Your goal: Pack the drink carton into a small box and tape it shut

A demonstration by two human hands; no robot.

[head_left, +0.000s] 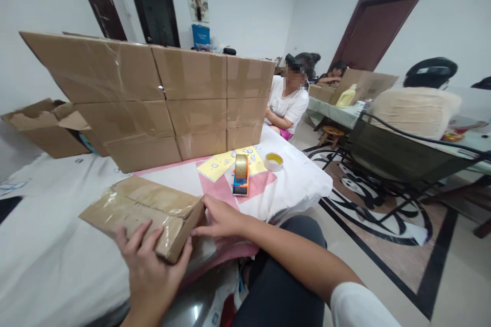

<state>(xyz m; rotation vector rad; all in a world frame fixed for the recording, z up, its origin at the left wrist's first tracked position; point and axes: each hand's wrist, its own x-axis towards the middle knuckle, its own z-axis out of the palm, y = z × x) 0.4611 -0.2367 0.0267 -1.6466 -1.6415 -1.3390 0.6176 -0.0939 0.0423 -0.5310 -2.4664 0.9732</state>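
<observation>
A taped cardboard box (141, 204) lies at the near edge of the cloth-covered table, its long side running up to the left. My left hand (153, 260) grips its near side, fingers over the top and thumb by the right end. At the box's right end, my right hand (220, 219) presses with fingertips on the far corner and thumb lower down. Beyond the hands stands a tape dispenser (241, 176), orange and blue with a brown tape roll. A loose tape roll (273, 162) lies right of it.
A wall of stacked cardboard boxes (195, 104) rises at the table's back. An open carton (46, 130) sits at the far left. Across the table (310, 176) sits a person in white (289, 97); another person sits in a dark chair (406, 158) at right.
</observation>
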